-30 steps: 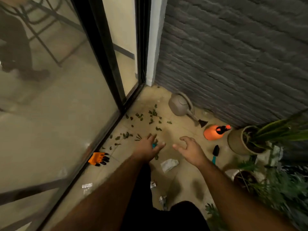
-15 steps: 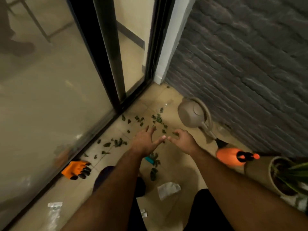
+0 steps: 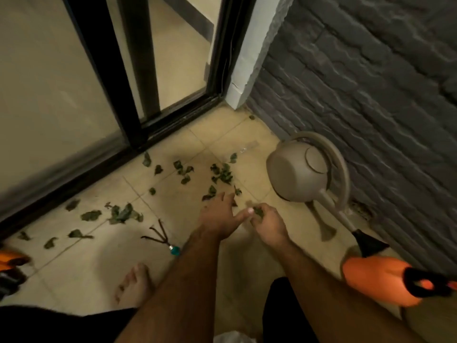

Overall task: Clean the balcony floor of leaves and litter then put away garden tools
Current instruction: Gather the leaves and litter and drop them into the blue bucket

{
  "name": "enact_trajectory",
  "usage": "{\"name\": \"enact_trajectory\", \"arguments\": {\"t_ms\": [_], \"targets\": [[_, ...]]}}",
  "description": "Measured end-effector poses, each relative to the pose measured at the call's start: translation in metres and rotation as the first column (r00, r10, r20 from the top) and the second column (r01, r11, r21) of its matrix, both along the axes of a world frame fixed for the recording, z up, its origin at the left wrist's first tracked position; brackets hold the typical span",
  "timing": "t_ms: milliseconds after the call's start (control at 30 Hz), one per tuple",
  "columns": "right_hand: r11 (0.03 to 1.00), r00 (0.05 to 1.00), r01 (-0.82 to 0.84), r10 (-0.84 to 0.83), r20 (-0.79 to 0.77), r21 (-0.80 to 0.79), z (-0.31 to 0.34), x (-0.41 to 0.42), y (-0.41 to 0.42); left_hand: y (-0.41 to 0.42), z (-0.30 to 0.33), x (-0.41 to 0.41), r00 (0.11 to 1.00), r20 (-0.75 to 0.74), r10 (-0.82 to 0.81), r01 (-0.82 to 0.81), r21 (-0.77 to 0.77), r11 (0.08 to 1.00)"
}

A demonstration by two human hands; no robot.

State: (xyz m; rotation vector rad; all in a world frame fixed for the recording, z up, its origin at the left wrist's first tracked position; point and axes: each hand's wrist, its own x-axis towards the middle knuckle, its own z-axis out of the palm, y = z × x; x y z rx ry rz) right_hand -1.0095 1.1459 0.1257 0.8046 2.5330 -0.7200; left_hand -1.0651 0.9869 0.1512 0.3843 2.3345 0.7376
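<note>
Head view. Leaves (image 3: 123,214): small, dark green, curled; you have them scattered over the beige floor (image 3: 81,263) in a loose band from the door track (image 3: 99,167) toward the can (image 3: 296,169). Thickest clusters lie near the track and just beyond your fingertips.

Rake (image 3: 158,237): small hand rake, three dark prongs, teal handle end; it lies flat, long axis diagonal, prongs fanned toward the door at upper left, handle running under your left forearm.

Can: grey watering can on its side by the brick wall (image 3: 371,120), spout pointing lower right to a black rose beside the orange sprayer (image 3: 380,280).

Your left hand (image 3: 220,216): fingers straight and spread, palm down over the leaves, holding nothing.

Your right hand (image 3: 269,224): fingers curled, pinching a clump of leaves at the fingertips, touching your left thumb.

Your bare foot (image 3: 133,285) stands near the rake. An orange glove (image 3: 12,258) sits at the left edge.

Against half a second ago: your right hand, then empty, now grips leaves; your head has dropped closer, and the crumpled litter has left view.
</note>
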Motion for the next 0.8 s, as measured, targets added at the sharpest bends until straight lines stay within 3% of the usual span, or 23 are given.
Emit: {"name": "enact_trajectory", "arguments": {"t_ms": [167,367,667,800], "targets": [[0.996,0.994,-0.056,0.062,-0.093,0.066,-0.048,-0.031,0.016,0.017,-0.049,-0.02,0.992,-0.056,0.109,-0.109,0.009,0.994],[0.997,0.966,-0.069,0.059,-0.251,-0.031,-0.089,-0.1,0.033,0.027,-0.106,-0.052,0.969,-0.173,0.174,-0.188,-0.069,0.98],[0.992,0.935,-0.115,0.126,-0.332,0.053,-0.111,-0.189,0.095,0.069,-0.121,-0.106,0.94,-0.284,0.19,-0.198,0.002,0.98],[0.987,0.941,-0.161,0.15,-0.303,-0.01,-0.116,-0.223,0.107,0.072,-0.121,-0.129,0.897,-0.352,0.267,-0.291,-0.015,0.957]]}}
